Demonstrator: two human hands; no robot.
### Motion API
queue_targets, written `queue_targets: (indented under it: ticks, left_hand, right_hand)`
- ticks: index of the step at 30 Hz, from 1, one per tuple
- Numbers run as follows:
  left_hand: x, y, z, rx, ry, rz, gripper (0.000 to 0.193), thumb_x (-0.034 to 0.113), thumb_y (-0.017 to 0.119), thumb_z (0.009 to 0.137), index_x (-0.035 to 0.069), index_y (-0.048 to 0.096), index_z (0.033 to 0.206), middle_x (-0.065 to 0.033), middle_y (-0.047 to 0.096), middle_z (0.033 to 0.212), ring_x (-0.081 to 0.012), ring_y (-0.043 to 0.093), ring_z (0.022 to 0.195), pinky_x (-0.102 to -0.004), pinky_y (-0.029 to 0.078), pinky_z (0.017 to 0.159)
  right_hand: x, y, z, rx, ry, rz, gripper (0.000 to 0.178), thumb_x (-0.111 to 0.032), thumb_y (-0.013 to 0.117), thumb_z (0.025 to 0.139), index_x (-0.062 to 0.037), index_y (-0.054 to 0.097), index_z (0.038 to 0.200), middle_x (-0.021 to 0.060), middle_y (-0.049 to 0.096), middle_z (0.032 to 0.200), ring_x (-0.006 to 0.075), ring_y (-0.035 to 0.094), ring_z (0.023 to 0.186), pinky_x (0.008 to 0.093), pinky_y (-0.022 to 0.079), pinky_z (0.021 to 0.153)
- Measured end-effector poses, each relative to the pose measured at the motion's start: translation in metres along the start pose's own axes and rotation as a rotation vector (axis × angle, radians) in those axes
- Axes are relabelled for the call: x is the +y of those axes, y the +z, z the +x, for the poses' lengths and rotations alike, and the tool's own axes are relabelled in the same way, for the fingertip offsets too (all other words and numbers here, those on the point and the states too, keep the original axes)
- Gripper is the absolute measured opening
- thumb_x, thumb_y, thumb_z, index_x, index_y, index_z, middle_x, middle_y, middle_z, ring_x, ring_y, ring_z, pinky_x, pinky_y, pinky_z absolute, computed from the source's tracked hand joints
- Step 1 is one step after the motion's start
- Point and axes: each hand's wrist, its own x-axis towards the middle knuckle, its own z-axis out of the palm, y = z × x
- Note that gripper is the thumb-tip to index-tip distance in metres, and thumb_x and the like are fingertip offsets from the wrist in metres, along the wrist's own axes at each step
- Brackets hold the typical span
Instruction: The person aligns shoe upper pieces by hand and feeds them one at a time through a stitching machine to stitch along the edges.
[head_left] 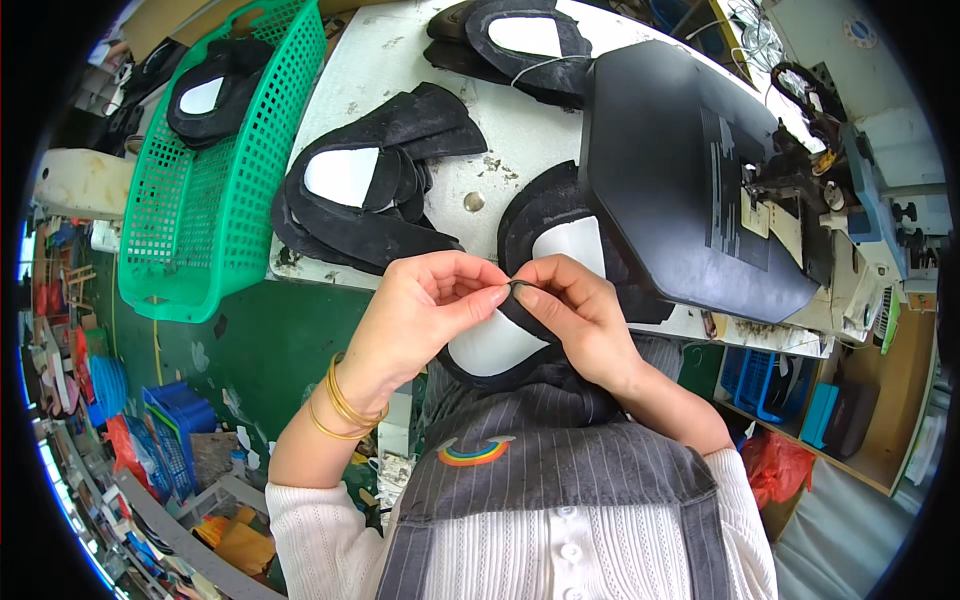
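Observation:
A black fabric shoe upper with a white stiff insert [490, 346] rests over my lap, just off the table's near edge. My left hand [432, 305] pinches its upper edge between thumb and fingertips. Right beside it, my right hand [582, 312] pinches the same edge, and the fingertips of both nearly touch. Only a small dark bit of the edge shows between them. Just beyond my right hand, more black uppers with a white insert [572, 240] lie on the table, partly covered by a black board.
A white table [475, 165] carries piles of black uppers [340, 180] and, at the far side, another pile [525, 38]. To the right stand the black board [660, 170] and a sewing machine [840, 200]. A green basket [265, 130] holding an upper sits left.

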Motion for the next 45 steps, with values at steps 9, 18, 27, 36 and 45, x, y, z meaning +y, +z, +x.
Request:
queue_targets:
  ticks: [9, 18, 27, 36, 45]
  left_hand:
    - [-0.005, -0.003, -0.006, 0.057, 0.047, -0.010, 0.016, 0.004, 0.068, 0.088, -0.002, 0.068, 0.102, -0.0034, 0.069, 0.090, -0.0069, 0.062, 0.080, -0.0204, 0.051, 0.074]
    - [0.001, 0.000, -0.003, 0.015, 0.026, 0.017, 0.012, 0.002, 0.068, 0.087, -0.002, 0.068, 0.098, -0.0032, 0.068, 0.088, -0.0068, 0.062, 0.079, -0.0212, 0.051, 0.072]
    - [-0.029, 0.022, 0.004, 0.312, 0.385, 0.378, 0.018, 0.000, 0.070, 0.081, -0.001, 0.065, 0.098, -0.0052, 0.066, 0.085, -0.0088, 0.061, 0.070, -0.0228, 0.051, 0.065]
    - [-0.019, 0.026, -0.013, 0.291, 0.594, 0.115, 0.053, 0.005, 0.068, 0.088, -0.005, 0.045, 0.135, -0.0151, 0.053, 0.130, -0.0224, 0.056, 0.118, -0.0335, 0.050, 0.095]
    - [0.002, -0.002, -0.024, 0.194, 0.345, -0.153, 0.032, -0.005, 0.057, 0.091, -0.005, 0.058, 0.123, -0.0101, 0.064, 0.115, -0.0121, 0.061, 0.102, -0.0241, 0.049, 0.090]
  right_hand:
    - [0.002, -0.003, 0.004, -0.024, 0.046, 0.066, 0.016, -0.008, 0.063, 0.092, 0.0016, 0.064, 0.105, 0.0027, 0.067, 0.093, 0.0061, 0.060, 0.085, 0.0215, 0.049, 0.077]
    - [-0.002, -0.004, -0.001, -0.017, 0.029, 0.016, 0.015, -0.006, 0.064, 0.091, 0.0007, 0.064, 0.105, 0.0017, 0.066, 0.095, 0.0056, 0.059, 0.086, 0.0208, 0.049, 0.078]
    - [0.011, 0.004, 0.011, 0.148, -0.012, 0.129, 0.012, -0.005, 0.062, 0.091, 0.0011, 0.062, 0.102, 0.0016, 0.065, 0.089, 0.0058, 0.060, 0.081, 0.0208, 0.049, 0.072]
    - [0.001, 0.026, 0.012, 0.142, -0.630, -0.208, 0.032, 0.003, 0.067, 0.083, 0.0024, 0.060, 0.115, 0.0164, 0.061, 0.120, 0.0227, 0.063, 0.107, 0.0307, 0.052, 0.086]
    - [-0.030, 0.014, 0.036, 0.114, -0.753, -0.575, 0.029, -0.001, 0.071, 0.082, -0.0022, 0.063, 0.110, 0.0116, 0.055, 0.109, 0.0180, 0.060, 0.084, 0.0263, 0.049, 0.068]
